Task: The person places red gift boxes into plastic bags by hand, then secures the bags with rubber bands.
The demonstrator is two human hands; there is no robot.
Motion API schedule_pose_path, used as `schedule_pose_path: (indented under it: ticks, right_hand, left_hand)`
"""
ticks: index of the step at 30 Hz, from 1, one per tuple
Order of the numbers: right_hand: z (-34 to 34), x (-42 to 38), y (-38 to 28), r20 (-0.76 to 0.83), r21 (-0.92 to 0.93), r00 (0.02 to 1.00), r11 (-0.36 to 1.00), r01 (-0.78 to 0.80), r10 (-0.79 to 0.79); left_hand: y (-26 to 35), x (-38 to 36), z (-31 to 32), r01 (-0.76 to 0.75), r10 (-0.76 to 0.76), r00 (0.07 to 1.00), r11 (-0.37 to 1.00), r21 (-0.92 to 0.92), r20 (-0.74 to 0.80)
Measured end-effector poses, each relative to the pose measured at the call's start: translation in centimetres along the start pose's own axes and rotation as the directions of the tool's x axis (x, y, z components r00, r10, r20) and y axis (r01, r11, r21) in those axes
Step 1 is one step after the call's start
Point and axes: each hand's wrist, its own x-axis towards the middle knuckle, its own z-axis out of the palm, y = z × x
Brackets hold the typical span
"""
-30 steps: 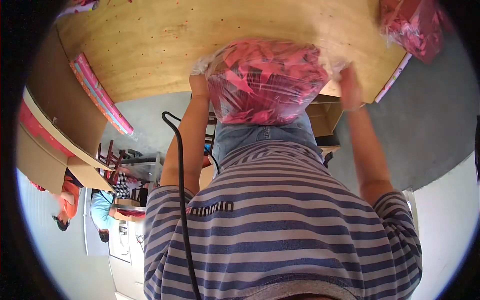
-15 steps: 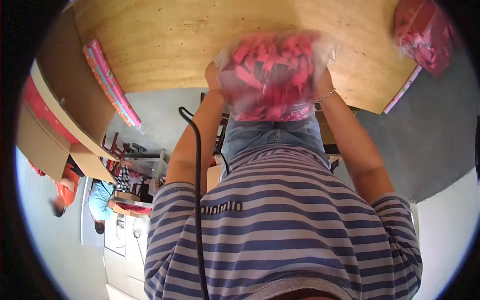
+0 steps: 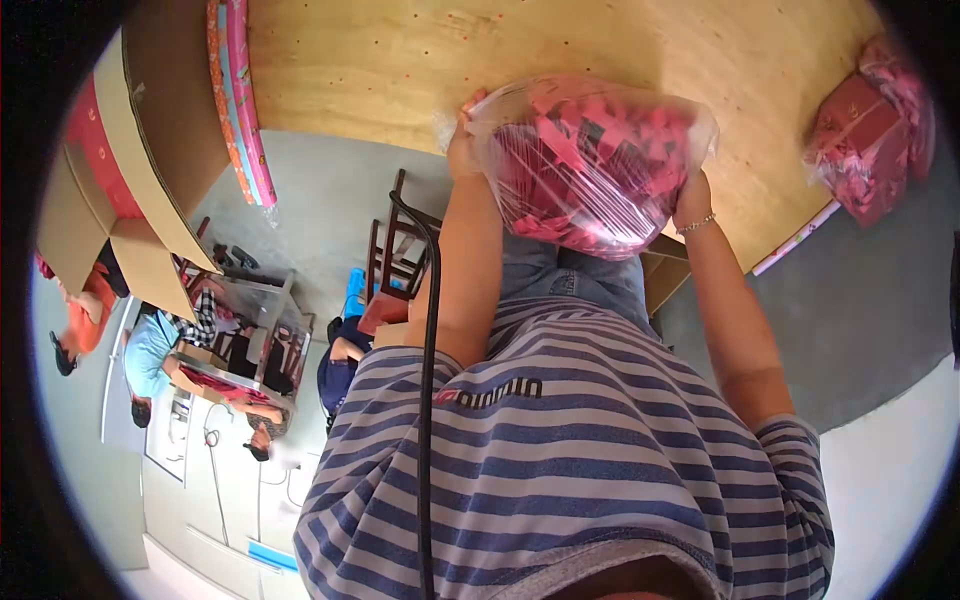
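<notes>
A clear plastic bag (image 3: 600,165) full of pink and dark red pieces is held up in front of my body, over the edge of the wooden table (image 3: 400,60). My left hand (image 3: 466,145) grips the bag's left edge, its fingers partly behind the plastic. On the bag's right side, my right hand (image 3: 692,200), with a bracelet at the wrist, holds the lower edge; its fingers are mostly hidden by the bag.
Another bag of red pieces (image 3: 865,130) lies at the table's right end. Rolled patterned sheets (image 3: 240,100) and an open cardboard box (image 3: 165,120) are at the left. A dark stool (image 3: 400,240) stands below the table edge. Several people are at the lower left, one in light blue (image 3: 150,350).
The view has shifted, bringing the stool and more people into sight. The held bag is tilted and its contents show more sharply. Both hands still hold it.
</notes>
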Motion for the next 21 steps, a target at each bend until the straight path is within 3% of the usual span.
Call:
schedule_pose_path:
  ticks: [4,7,9,11,16,18,19,21]
  right_hand:
    - [0.3,-0.4,-0.3,-0.070,0.012,0.997,1.000,-0.020,0.021]
    - [0.2,-0.3,-0.5,-0.071,0.065,0.997,0.997,-0.032,0.036]
    - [-0.1,0.0,-0.3,-0.059,0.112,0.996,0.992,-0.058,0.064]
    - [-0.4,0.0,-0.3,0.077,0.377,0.992,0.918,-0.121,0.099]
    - [-0.5,-2.9,-4.3,0.192,0.516,0.977,0.838,-0.178,0.090]
    - [-1.5,-1.8,-4.1,0.433,0.594,0.901,0.749,-0.294,0.010]
    - [0.1,-2.3,-5.1,0.282,0.534,0.955,0.813,-0.231,0.086]
    - [-0.8,-1.8,-4.7,0.237,0.363,0.960,0.904,-0.227,0.146]
  left_hand:
    - [-0.5,3.9,-4.3,-0.011,0.011,1.000,1.000,0.011,-0.027]
    - [-0.6,4.7,-5.0,0.074,-0.078,0.994,0.995,-0.062,-0.070]
    - [0.0,2.4,-1.9,0.004,0.008,0.990,0.997,0.083,-0.139]
    - [0.5,0.7,1.5,-0.008,0.029,0.986,0.992,0.126,-0.163]
    - [1.8,-6.5,14.5,-0.087,0.118,0.986,0.966,0.245,-0.116]
    - [1.7,-11.3,19.6,-0.267,0.258,0.963,0.853,0.450,0.082]
    - [1.0,-13.6,21.7,-0.358,0.311,0.934,0.798,0.485,0.179]
    - [-0.2,-17.2,22.6,-0.603,0.284,0.784,0.560,0.568,0.552]
